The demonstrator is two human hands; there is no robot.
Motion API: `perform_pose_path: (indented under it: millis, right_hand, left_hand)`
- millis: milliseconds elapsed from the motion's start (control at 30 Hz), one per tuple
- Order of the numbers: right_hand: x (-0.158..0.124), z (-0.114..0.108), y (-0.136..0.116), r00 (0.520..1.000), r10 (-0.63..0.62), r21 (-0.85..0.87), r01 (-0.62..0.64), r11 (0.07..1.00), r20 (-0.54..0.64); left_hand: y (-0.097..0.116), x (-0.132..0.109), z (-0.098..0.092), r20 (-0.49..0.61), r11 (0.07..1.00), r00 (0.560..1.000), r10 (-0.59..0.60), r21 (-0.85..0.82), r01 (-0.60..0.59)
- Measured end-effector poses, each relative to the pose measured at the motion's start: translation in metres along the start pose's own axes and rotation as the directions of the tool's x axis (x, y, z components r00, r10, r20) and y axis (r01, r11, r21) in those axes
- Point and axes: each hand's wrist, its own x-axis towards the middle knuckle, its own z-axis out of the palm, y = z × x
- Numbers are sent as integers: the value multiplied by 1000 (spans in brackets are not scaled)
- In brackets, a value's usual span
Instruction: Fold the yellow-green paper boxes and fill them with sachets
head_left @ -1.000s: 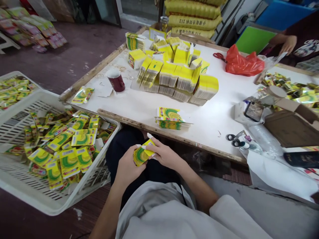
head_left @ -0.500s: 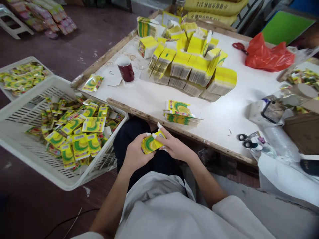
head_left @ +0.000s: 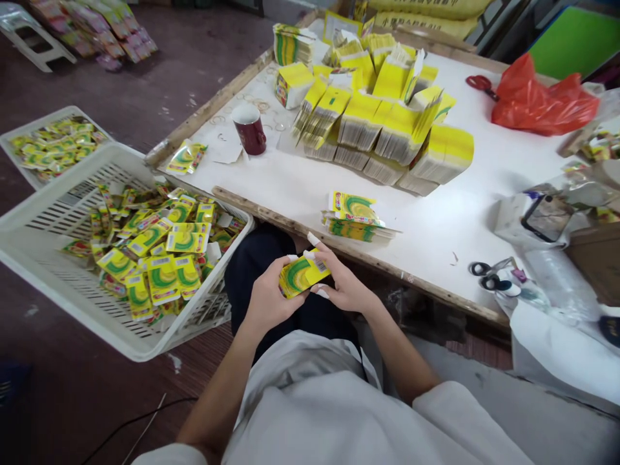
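Note:
A small yellow-and-green carton [head_left: 301,275] is held above my lap, tilted, with a barcode on its right end. My left hand [head_left: 274,292] is closed around its left side, thumb along the top edge. At the other end, my right hand [head_left: 345,283] grips it between thumb and fingers, the index finger stretched past the top corner. White coverings show on several fingertips. Just beyond, near the table edge, lies a short stack of flat printed cartons [head_left: 356,210]. To my left, a white plastic basket [head_left: 140,345] holds many similar filled cartons [head_left: 162,279].
Rows of bundled yellow cartons [head_left: 361,123] cover the back of the white table [head_left: 290,187]. A maroon mug [head_left: 250,132] stands at left. At right are red scissors [head_left: 479,84], a red plastic bag [head_left: 542,100] and a phone [head_left: 547,218]. A second basket [head_left: 29,132] sits farther left.
The whole view has shifted slightly, so the table's things sit farther right. Both hands keep hold of the carton, which shows more of its barcode end as my right fingers have moved.

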Motion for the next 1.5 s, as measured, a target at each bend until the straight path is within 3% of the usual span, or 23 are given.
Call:
perform_pose_path:
  millis: [133, 233, 333, 400, 467, 533, 567, 633, 767, 867, 967, 1067, 1100, 1167, 1233, 1300, 1400, 1500]
  right_hand:
    - [-3, 11, -3, 994, 88, 74, -82, 994, -71]
    - [-1, 17, -7, 990, 87, 36, -83, 996, -115]
    - [4, 6, -5, 980, 42, -85, -59, 995, -193]
    - [7, -16, 3, 925, 62, -212, -150, 966, -375]
    - [10, -46, 14, 797, 114, -318, -362, 877, -593]
    - [12, -72, 26, 698, 168, -354, -537, 766, -696]
    - [12, -82, 32, 676, 194, -358, -585, 727, -711]
    - [14, -93, 41, 678, 240, -365, -620, 695, -695]
    - [19, -101, 49, 694, 302, -384, -648, 658, -653]
    - [24, -108, 44, 694, 340, -381, -663, 644, -635]
    - [25, -110, 25, 655, 372, -309, -685, 660, -657]
    - [21, -93, -6, 654, 327, -249, -629, 737, -683]
    - [19, -82, -16, 685, 317, -237, -586, 775, -656]
    - [15, -53, -31, 794, 328, -197, -481, 855, -512]
    - [11, -19, -38, 881, 360, -92, -404, 910, -307]
    - [7, 11, -39, 907, 381, 87, -372, 924, -180]
    - [4, 45, -40, 912, 368, 332, -296, 896, -181]
    - [2, 65, -45, 903, 352, 411, -232, 882, -246]
  left_hand:
    - [5, -3, 6, -61, 998, 997, 39, 48, -36]
    - [5, -5, 11, -114, 995, 992, 47, 93, -36]
    - [-4, -3, 6, -176, 997, 984, -16, -74, 3]
    - [-14, 3, -7, -352, 941, 925, -145, -338, 19]
    - [-26, 10, -22, -480, 773, 800, -360, -634, -33]
    - [-36, 15, -33, -406, 551, 732, -547, -833, -50]
    - [-40, 16, -35, -326, 462, 727, -605, -887, -13]
    - [-43, 17, -30, -179, 366, 733, -656, -925, 101]
    - [-38, 13, -6, -44, 330, 765, -643, -917, 225]
    - [-33, 12, 4, -21, 343, 789, -614, -908, 242]
    - [-30, 11, 10, -38, 421, 838, -544, -877, 233]
    - [-25, 11, 22, -43, 500, 920, -389, -849, 171]
    - [-22, 11, 28, -54, 500, 945, -322, -858, 121]
    - [-13, 12, 40, -112, 451, 972, -205, -892, -7]
    - [-2, 14, 48, -183, 375, 971, -153, -920, -114]
    - [9, 16, 49, -202, 298, 969, -144, -942, -152]
    - [23, 18, 39, -208, 227, 967, -146, -959, -172]
    - [32, 20, 27, -309, 187, 921, -236, -945, -269]
